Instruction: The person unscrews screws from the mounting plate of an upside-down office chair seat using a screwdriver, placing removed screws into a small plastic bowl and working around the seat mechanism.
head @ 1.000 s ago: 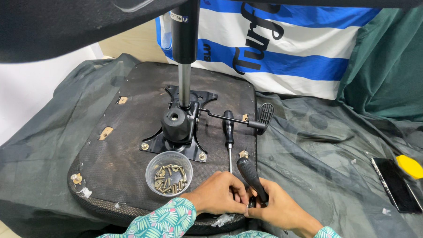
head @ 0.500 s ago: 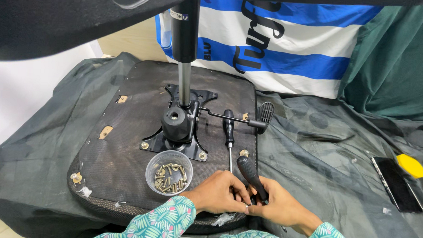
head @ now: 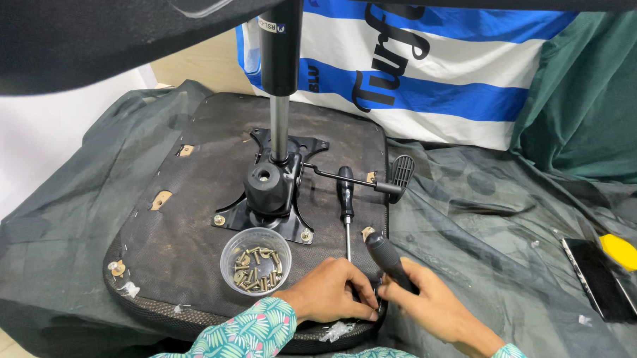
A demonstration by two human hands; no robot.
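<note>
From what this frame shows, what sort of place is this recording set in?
Probably a makeshift furniture-assembly or repair spot, not a fitted workshop. An upturned office chair seat lies on a dark cloth-covered surface, with a cup of screws beside it, and the right hand holds a screwdriver.

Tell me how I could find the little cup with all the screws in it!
Look at the big black chair seat lying upside down on the dark cloth. Near its front edge, just below the black metal mechanism, sits the clear plastic cup, close to the left hand. It is the only round see-through thing there, filled with brass-coloured screws.
</note>
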